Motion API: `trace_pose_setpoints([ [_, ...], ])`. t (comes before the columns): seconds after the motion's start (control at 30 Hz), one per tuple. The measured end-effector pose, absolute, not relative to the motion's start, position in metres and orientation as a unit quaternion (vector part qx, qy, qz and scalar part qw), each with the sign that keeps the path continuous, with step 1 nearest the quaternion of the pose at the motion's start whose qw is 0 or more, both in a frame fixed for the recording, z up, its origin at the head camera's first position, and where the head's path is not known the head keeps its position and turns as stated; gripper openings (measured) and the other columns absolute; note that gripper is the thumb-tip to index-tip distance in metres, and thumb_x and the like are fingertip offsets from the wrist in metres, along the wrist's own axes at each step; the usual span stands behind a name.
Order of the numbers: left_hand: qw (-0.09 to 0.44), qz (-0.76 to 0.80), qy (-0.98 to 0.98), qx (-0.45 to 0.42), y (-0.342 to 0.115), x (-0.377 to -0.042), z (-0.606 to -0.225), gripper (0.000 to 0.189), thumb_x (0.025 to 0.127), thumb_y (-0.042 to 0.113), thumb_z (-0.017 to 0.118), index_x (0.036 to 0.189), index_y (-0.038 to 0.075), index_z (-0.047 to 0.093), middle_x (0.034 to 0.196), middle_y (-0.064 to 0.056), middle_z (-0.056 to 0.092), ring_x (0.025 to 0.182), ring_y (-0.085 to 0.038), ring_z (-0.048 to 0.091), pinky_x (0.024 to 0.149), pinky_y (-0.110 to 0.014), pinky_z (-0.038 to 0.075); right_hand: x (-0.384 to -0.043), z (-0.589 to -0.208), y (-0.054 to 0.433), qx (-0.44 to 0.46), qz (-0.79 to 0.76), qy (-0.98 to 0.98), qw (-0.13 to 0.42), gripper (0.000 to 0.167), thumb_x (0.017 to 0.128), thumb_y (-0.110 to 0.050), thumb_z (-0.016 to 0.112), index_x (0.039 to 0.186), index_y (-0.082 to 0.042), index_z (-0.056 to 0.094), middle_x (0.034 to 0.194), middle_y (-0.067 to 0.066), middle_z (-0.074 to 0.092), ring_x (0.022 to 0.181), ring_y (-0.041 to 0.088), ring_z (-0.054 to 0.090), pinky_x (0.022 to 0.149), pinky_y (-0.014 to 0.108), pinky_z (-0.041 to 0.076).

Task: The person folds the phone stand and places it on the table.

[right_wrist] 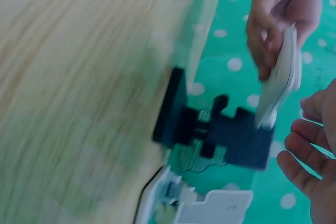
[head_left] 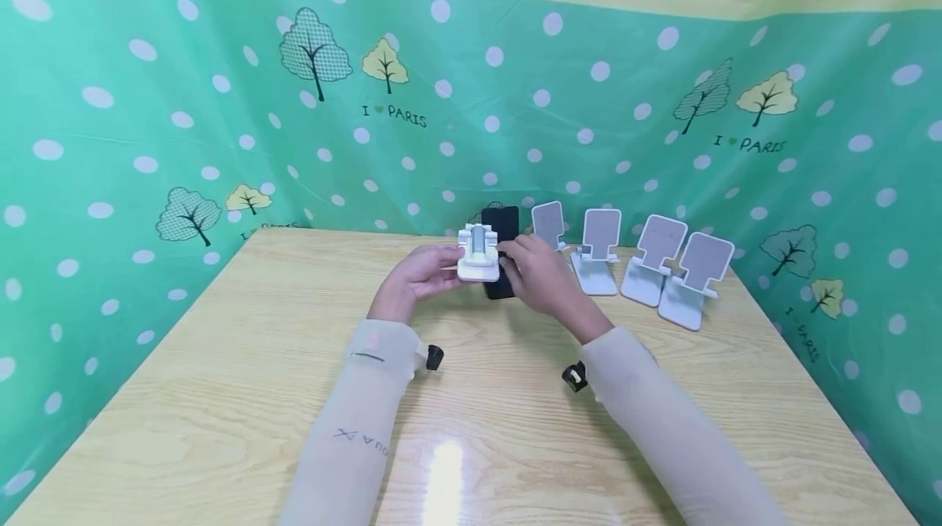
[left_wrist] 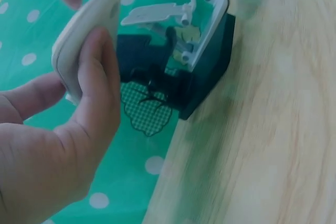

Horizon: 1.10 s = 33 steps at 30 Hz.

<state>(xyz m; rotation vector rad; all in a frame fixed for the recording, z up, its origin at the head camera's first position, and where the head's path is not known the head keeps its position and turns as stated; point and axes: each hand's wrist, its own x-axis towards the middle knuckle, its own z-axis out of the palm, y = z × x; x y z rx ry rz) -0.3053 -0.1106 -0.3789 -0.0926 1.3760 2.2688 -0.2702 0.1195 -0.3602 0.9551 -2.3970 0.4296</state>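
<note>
My left hand [head_left: 418,274] holds a white folding phone stand [head_left: 479,268] above the table, pinching its side between thumb and fingers. In the left wrist view, the stand [left_wrist: 84,40] looks folded into a thick slab with rounded corners. Close by its right side is my right hand [head_left: 543,279]. The right wrist view shows the fingers of this right hand [right_wrist: 315,156] spread and loosely bent, a small gap apart from the stand [right_wrist: 278,85]. Behind the held stand, a black phone stand [head_left: 504,223] stands unfolded, partly hidden by it and by my right hand.
Several unfolded white phone stands with grey pads, among them one at the middle [head_left: 602,236] and one at the far right [head_left: 705,264], line the back right of the wooden table [head_left: 257,395]. A green dotted cloth [head_left: 441,133] hangs behind the table.
</note>
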Motion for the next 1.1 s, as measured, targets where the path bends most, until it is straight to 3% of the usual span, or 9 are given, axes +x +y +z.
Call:
trace_pose_setpoints([
  [0.23,0.223,0.792,0.567,-0.039,-0.134,-0.306,-0.384,0.044,0.106,0.002,0.048,0.148,-0.009,0.041,0.133,-0.022,0.057,0.112,-0.031,0.061,0.112,-0.047,0.047,-0.290,-0.369,0.123,0.276,0.183,-0.918,0.219,0.038,0.100,-0.010,0.064,0.135,0.002,0.058,0.117,0.019,0.064,0.106,0.034,0.060,0.089,0.046,0.057],
  [0.47,0.214,0.768,0.602,-0.046,-0.166,-0.303,-0.385,0.047,0.107,0.003,0.046,0.151,-0.010,0.037,0.129,-0.020,0.057,0.110,-0.029,0.063,0.101,-0.041,0.056,-0.304,-0.368,0.116,0.193,0.243,-0.937,0.163,0.054,0.102,-0.015,0.063,0.150,0.003,0.043,0.142,0.024,0.053,0.130,0.038,0.051,0.110,0.052,0.048],
  [0.6,0.213,0.752,0.621,-0.062,-0.184,-0.305,-0.383,0.049,0.107,0.003,0.046,0.152,-0.009,0.034,0.132,-0.020,0.055,0.115,-0.031,0.061,0.105,-0.044,0.054,-0.313,-0.367,0.110,0.152,0.269,-0.942,0.131,0.064,0.104,-0.018,0.060,0.157,0.002,0.029,0.154,0.024,0.042,0.141,0.039,0.042,0.117,0.052,0.040],
  [0.7,0.213,0.745,0.628,-0.077,-0.196,-0.306,-0.380,0.049,0.107,0.003,0.045,0.153,-0.008,0.033,0.137,-0.021,0.052,0.117,-0.032,0.059,0.109,-0.046,0.050,-0.320,-0.367,0.109,0.132,0.299,-0.938,0.114,0.067,0.105,-0.018,0.060,0.159,0.002,0.026,0.157,0.024,0.039,0.143,0.039,0.041,0.118,0.052,0.039],
  [0.83,0.216,0.735,0.637,-0.087,-0.210,-0.306,-0.374,0.050,0.107,0.004,0.045,0.154,-0.008,0.031,0.137,-0.021,0.051,0.112,-0.029,0.061,0.108,-0.045,0.051,-0.328,-0.371,0.112,0.109,0.377,-0.916,0.083,0.066,0.105,-0.018,0.060,0.159,0.000,0.028,0.148,0.024,0.049,0.136,0.037,0.050,0.112,0.051,0.047],
  [0.93,0.222,0.727,0.644,-0.084,-0.221,-0.305,-0.370,0.051,0.108,0.004,0.044,0.155,-0.008,0.029,0.133,-0.020,0.052,0.107,-0.027,0.063,0.105,-0.043,0.054,-0.332,-0.376,0.115,0.084,0.443,-0.891,0.051,0.061,0.105,-0.019,0.060,0.157,-0.002,0.033,0.138,0.022,0.056,0.127,0.034,0.057,0.103,0.046,0.055],
  [1.1,0.228,0.715,0.655,-0.093,-0.241,-0.305,-0.371,0.054,0.107,0.004,0.046,0.155,-0.009,0.027,0.122,-0.017,0.057,0.100,-0.025,0.066,0.098,-0.039,0.058,-0.339,-0.382,0.116,0.049,0.514,-0.856,0.026,0.050,0.106,-0.020,0.059,0.150,-0.003,0.045,0.136,0.019,0.059,0.124,0.032,0.060,0.099,0.043,0.057],
])
